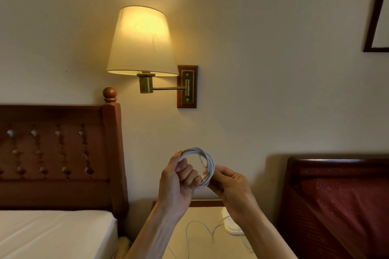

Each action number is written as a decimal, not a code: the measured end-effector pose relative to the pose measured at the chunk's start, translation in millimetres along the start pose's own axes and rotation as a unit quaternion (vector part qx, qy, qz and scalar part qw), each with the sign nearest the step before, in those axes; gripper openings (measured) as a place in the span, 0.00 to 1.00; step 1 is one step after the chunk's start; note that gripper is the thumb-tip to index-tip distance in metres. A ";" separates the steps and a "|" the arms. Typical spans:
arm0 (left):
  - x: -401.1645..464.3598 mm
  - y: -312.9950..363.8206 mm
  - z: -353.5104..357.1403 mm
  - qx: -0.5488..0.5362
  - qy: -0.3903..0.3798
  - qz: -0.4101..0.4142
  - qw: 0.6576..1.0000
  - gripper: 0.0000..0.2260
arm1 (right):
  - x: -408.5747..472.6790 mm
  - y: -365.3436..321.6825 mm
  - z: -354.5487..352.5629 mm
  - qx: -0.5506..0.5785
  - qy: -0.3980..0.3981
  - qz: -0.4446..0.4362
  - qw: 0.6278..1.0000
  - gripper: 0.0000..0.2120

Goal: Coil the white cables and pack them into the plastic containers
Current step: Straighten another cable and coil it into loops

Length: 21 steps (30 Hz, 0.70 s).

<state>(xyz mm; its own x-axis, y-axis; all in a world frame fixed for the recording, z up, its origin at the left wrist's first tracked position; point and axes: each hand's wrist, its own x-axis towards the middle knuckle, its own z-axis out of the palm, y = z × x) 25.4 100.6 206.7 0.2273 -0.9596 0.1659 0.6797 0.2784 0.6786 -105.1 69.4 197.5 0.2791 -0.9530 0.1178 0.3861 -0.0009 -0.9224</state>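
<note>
So I've got the white cable coil point(199, 166) up in the air in front of the wall, both hands on it. My left hand point(179, 176) has its grip closed around the left side of the loop, with my fingers curled through the middle and my thumb up along the top edge. My right hand point(228, 183) is pinching the lower right part of the coil, where the strands bunch together, so that grip is closed on the cable too. The coil is a few turns thick, roughly round and standing upright between my hands.

Down below, on the pale bedside surface point(202, 212), there's a loose white cable point(190, 225) lying in a couple of lazy curves, and it runs toward a white flat thing point(229, 227) sitting near the right edge, partly hidden behind my right wrist. I can't tell what that thing is from here.

Around me: a lit wall lamp point(143, 42) on a brass arm above, a carved wooden headboard point(59, 153) and a white mattress point(54, 233) to the left, a dark wooden bed frame with a red cover point(345, 202) on the right, and the corner of a dark picture frame point(373, 17) at the top right.
</note>
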 end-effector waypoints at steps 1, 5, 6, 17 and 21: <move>-0.7 -0.3 -0.5 0.007 0.011 -0.002 1.000 0.20 | -1.1 -3.3 0.3 -0.045 -0.017 -0.007 0.999 0.11; 1.4 -3.2 -1.5 0.025 0.069 -0.014 0.997 0.20 | -3.9 -9.0 2.8 -0.109 -0.061 -0.006 0.992 0.13; 3.0 -3.3 -1.0 0.027 0.082 -0.017 0.996 0.20 | -4.1 -8.9 3.0 -0.101 -0.067 -0.001 0.993 0.13; 5.1 -6.9 -43.7 0.079 0.057 -0.135 0.986 0.21 | 0.0 16.5 -1.0 0.007 -0.104 0.055 0.993 0.10; 5.0 -12.6 -98.6 0.193 0.097 -0.168 0.962 0.31 | -0.5 47.8 -4.9 0.016 -0.068 0.112 0.991 0.12</move>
<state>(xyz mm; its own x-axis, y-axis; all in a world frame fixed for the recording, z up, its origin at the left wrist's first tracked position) 86.8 96.3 128.4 0.1905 -0.9565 -0.2208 0.4369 -0.1188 0.8916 -91.1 68.4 151.5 0.4761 -0.8786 -0.0378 0.3278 0.2172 -0.9194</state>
